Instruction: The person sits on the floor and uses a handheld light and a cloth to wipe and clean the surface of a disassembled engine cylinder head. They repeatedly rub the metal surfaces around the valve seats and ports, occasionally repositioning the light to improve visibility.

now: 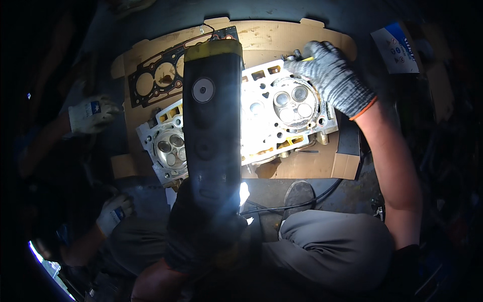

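My left hand, dark and mostly in shadow, is wrapped round the lower end of a long black work light. The light stands close before me and covers the middle of an aluminium cylinder head. Its glow falls brightly on the right half of the metal, where round valves show. My right hand, in a grey striped glove, rests at the far right corner of the cylinder head. Its fingers are closed; a small yellow bit shows beside them, but I cannot make out what it belongs to.
Under the cylinder head lies flattened cardboard. A head gasket lies on it at the back left. Another person's gloved hands are at the left. A black cable crosses the floor near my shoe. A blue-and-white box stands far right.
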Tool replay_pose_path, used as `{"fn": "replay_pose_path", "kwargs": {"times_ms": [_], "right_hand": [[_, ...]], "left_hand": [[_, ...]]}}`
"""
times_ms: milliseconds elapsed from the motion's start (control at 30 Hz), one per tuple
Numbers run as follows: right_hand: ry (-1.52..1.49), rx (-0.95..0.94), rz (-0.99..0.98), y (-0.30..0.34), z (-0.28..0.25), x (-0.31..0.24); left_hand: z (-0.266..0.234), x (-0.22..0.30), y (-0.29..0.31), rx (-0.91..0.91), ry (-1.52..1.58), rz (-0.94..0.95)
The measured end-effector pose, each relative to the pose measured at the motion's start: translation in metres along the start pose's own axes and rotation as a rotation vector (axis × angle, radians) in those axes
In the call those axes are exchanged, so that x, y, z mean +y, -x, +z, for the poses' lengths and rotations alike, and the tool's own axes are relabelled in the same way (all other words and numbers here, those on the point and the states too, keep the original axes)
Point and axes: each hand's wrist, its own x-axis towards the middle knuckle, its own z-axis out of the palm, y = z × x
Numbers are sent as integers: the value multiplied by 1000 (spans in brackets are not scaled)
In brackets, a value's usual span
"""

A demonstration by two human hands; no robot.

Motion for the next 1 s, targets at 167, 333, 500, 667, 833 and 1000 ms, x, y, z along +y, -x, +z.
{"fn": "replay_pose_path", "kwargs": {"times_ms": [167, 333, 500, 667, 833, 1000], "right_hand": [[33, -9, 40, 2, -5, -4], [345, -76, -290, 2, 0, -7], [-42, 40, 78, -1, 3, -1], [-146, 29, 5, -3, 1, 3], [373, 108, -414, 14, 5, -10], [145, -82, -209, 17, -8, 9]], "left_hand": [[-3, 2, 3, 25, -58, 37], [-3, 4, 1, 13, 20, 23], [-7, 2, 6, 13, 13, -1], [-5, 1, 7, 62, -62, 77], [-3, 8, 8, 40, -77, 35], [-1, 5, 8, 31, -57, 6]]}}
